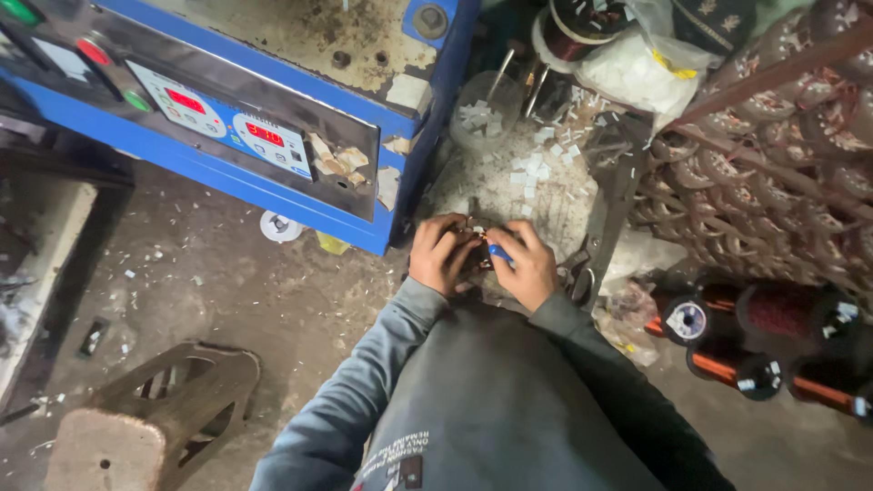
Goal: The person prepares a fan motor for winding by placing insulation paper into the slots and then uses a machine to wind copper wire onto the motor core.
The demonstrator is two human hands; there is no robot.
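Two hands point(443, 252) point(527, 264) grip perhaps one blue-handled tool point(499, 254).

Small dark part point(479, 253) and blue-handled tool point(499, 254); both gripped, low over the floor.

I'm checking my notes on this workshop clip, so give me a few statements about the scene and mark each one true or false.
1. Both hands are close together over a small dark part. True: the left hand and right hand meet on the small part.
2. The right hand holds a red-handled tool. False: the handle showing there is blue.
3. The blue machine has two lit red number displays. True.
4. The spools of copper wire lie to the person's left. False: they lie on the right.
5. A stool stands on the floor at lower left. True.
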